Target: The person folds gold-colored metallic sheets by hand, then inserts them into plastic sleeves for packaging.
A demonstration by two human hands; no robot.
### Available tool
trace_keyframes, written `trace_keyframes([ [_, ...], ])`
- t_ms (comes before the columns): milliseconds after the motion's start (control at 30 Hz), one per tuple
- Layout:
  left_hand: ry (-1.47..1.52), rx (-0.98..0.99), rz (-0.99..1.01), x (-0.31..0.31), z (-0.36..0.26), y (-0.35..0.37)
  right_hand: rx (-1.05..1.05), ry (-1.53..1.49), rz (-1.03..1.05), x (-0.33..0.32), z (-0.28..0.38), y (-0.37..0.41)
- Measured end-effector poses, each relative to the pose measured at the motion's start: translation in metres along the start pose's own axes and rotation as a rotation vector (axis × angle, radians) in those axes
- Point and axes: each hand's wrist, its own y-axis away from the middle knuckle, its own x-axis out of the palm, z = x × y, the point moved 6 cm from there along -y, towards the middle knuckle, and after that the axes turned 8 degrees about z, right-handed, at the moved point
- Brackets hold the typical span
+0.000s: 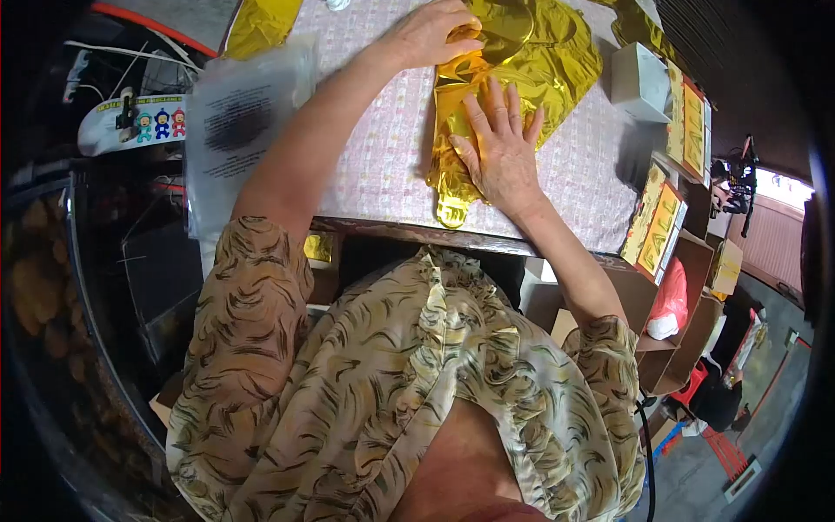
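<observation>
A shiny gold foil balloon [557, 83], flat and creased, lies on the table before me, with a narrow tab at its near end. At its far left edge my left hand [430, 35] is closed, fingers and thumb curled on a fold of the foil. My right hand [504, 157] rests palm down on the nearer part, fingers spread and open, pressing the foil against the cloth. Part of the foil is hidden under both hands.
A patterned tablecloth [374, 148] covers the table. Clear plastic bags [248, 130] lie at its left edge, near a white skateboard [100, 126]. More gold foil [261, 26] sits at the far left. Yellow printed boxes [652, 217] and a white box [639, 83] line the right edge.
</observation>
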Motion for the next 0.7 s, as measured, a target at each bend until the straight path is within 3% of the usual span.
trace_keyframes([
  [267, -0.022, 0.071, -0.046, 0.001, -0.004, 0.008, -0.006, -0.004, 0.076, -0.008, -0.006, -0.018],
  [700, -0.098, 0.068, -0.068, 0.008, 0.004, 0.01, -0.208, -0.095, 0.007, -0.011, 0.007, -0.021],
])
